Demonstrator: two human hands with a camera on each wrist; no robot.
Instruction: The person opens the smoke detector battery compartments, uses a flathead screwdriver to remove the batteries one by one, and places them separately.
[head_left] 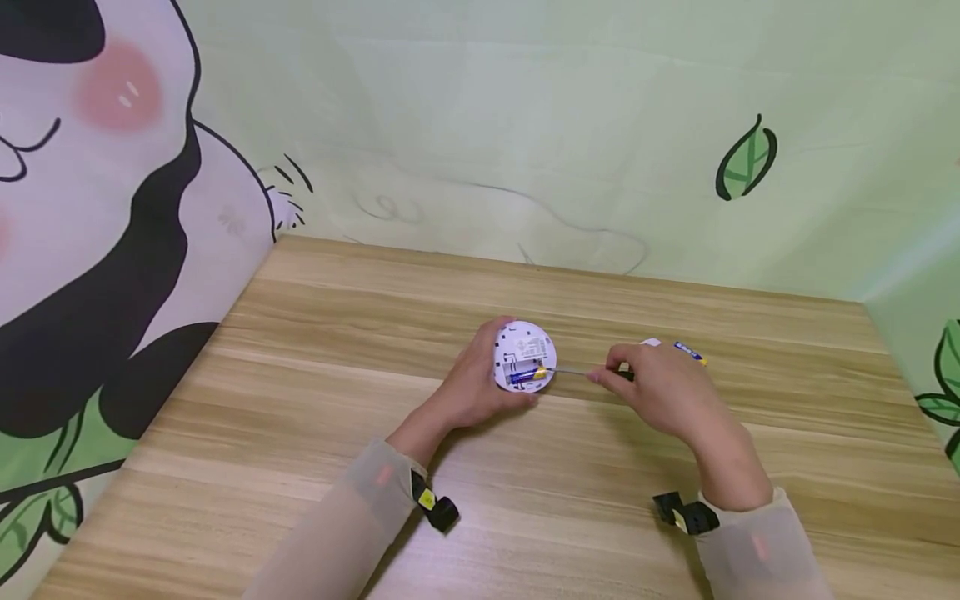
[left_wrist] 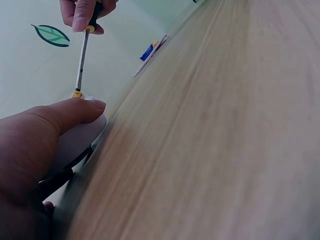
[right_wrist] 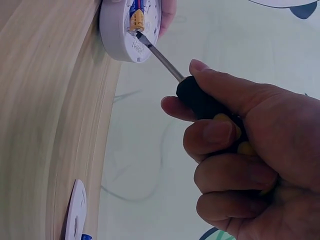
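Observation:
My left hand (head_left: 472, 387) grips a round white battery-powered device (head_left: 521, 340) by its rim, its underside facing up. In its open compartment lies a blue and yellow battery (head_left: 528, 376). My right hand (head_left: 667, 387) is wrapped around the dark handle of a screwdriver (right_wrist: 200, 102), with yellow parts on the handle. From the right, its metal shaft (head_left: 573, 372) reaches over to the device. In the right wrist view the flat tip touches the battery's yellow end or lies just at it; which of the two I cannot tell.
Beyond my right hand lies a loose blue and yellow battery (head_left: 690, 353). Close to it, a thin white cover (right_wrist: 76, 210) is partly hidden by the hand in the head view. The wooden table (head_left: 360, 333) meets a painted backdrop (head_left: 480, 125) at its far edge.

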